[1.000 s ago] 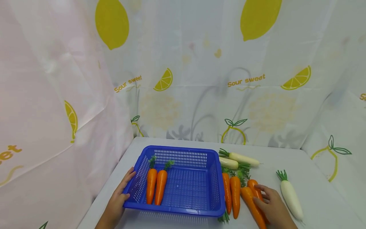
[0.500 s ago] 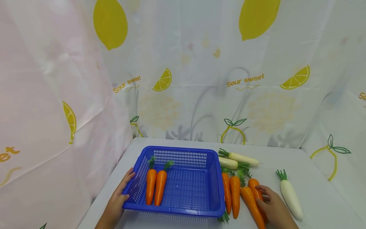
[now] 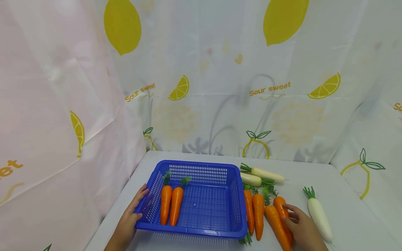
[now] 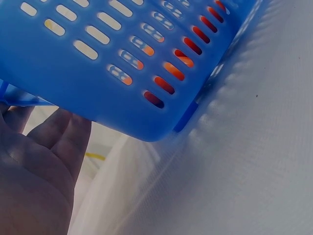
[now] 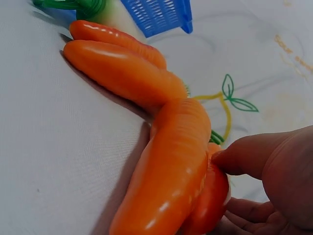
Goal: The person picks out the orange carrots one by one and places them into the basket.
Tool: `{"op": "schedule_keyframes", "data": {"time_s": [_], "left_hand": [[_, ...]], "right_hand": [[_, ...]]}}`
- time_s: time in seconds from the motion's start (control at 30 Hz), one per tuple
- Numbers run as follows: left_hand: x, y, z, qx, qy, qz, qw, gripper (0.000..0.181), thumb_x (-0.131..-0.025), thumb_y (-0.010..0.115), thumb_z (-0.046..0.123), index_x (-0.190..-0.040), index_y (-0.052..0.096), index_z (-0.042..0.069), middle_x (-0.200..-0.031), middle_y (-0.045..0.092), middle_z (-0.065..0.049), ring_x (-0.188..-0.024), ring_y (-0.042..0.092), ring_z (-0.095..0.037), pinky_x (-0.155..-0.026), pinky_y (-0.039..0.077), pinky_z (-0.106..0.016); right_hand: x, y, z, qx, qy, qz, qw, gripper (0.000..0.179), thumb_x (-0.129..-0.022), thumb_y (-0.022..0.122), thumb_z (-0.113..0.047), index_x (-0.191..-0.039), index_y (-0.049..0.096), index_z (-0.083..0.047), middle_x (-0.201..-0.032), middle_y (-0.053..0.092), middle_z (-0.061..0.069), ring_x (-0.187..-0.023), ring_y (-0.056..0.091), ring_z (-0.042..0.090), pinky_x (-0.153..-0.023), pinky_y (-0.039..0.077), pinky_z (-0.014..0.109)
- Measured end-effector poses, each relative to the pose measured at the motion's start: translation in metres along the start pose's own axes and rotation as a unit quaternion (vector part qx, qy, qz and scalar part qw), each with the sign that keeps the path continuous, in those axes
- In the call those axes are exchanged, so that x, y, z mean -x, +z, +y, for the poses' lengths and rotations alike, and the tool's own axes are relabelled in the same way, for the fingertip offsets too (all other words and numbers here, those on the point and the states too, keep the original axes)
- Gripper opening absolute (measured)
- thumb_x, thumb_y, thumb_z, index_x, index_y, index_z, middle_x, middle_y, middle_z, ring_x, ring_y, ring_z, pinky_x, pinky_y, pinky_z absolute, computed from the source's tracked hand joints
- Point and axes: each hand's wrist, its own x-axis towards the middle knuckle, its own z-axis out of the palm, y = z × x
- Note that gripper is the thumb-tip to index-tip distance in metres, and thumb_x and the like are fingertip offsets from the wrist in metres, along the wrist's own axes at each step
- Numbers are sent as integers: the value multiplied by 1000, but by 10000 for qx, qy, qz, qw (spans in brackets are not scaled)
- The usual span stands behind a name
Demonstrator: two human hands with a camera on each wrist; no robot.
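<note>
My left hand (image 3: 126, 221) rests at the left rim of a blue plastic basket (image 3: 191, 230), thumb and fairly straight fingers against its edge. In the left wrist view the fingertips are partly hidden behind the rim. Two orange carrots (image 3: 177, 205) with leafy tops lie inside the basket, at its left. To the right of the basket, my right hand (image 3: 302, 226) holds a carrot (image 3: 279, 203), thumb on one side and fingers on the other. Another carrot (image 5: 168, 166) lies right alongside the held carrot (image 5: 215, 196), partly covering it in the right wrist view.
Two more carrots (image 3: 258, 212) lie beside the basket's right wall. White radishes (image 3: 267, 173) lie behind them, and one radish (image 3: 319, 218) lies right of my right hand. Green stems (image 3: 246, 239) poke out under the basket's near right corner. A lemon-print curtain (image 3: 201, 118) closes off the back.
The carrot in my right hand has shifted slightly to the right, apart from its neighbour at the top end. My left hand and the basket stay in place.
</note>
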Motion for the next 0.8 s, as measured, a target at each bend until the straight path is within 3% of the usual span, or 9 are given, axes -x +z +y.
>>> {"op": "schedule_keyframes", "data": {"time_s": [0.33, 0.57, 0.8], "left_hand": [[1, 0, 0, -12, -5, -5, 10000, 84, -84, 42, -6, -163, 37, 23, -178, 8, 2, -161, -3, -46, -114, 9, -80], [2, 0, 0, 57, 11, -47, 10000, 84, -84, 42, -6, -163, 36, 23, -178, 7, 1, -161, -3, -47, -114, 9, -79], [1, 1, 1, 151, -13, -52, 9999, 85, -84, 41, -7, -163, 36, 21, -178, 7, 1, -161, -4, -44, -115, 8, -79]], "right_hand": [[0, -5, 4, -136, 46, -183, 9997, 60, -100, 66, -30, -150, 51, -2, -141, 57, 37, -122, 63, 49, -86, 62, 48], [2, -8, 2, -820, 207, -237, 9961, 70, -102, 64, -41, -156, 43, -3, -147, 50, 38, -130, 56, 51, -90, 60, 47], [5, -8, -2, -2050, 263, -199, 9782, 70, -105, 60, -35, -161, 33, -4, -154, 45, 34, -121, 63, 23, -87, 58, 30]]}}
